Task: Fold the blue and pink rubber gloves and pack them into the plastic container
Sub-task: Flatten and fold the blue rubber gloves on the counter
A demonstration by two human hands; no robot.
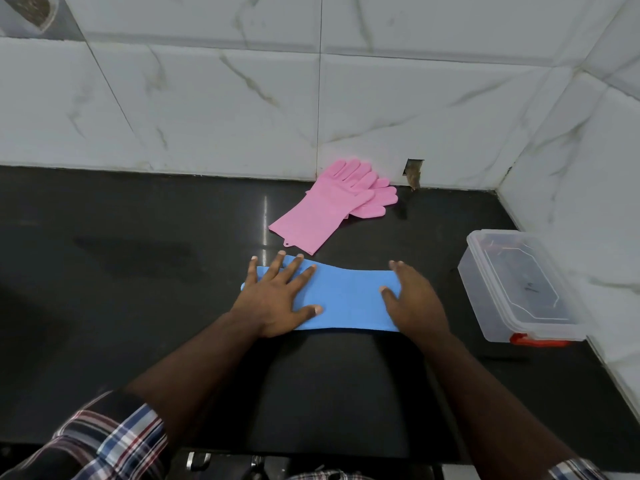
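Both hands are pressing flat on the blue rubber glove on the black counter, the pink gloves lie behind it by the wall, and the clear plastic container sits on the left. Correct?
Not quite: the head view shows the clear plastic container on the right, by the side wall. The rest holds: left hand and right hand press the blue rubber glove; the pink gloves lie behind.

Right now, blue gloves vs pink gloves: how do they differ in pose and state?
The blue gloves lie crosswise near the counter's front, pressed flat under the left hand and right hand; the pink gloves lie untouched near the back wall. The pink gloves' fingers are spread and visible, angled toward the wall; the blue gloves' fingers are hidden under the left hand. Both rest on the black counter, outside the plastic container.
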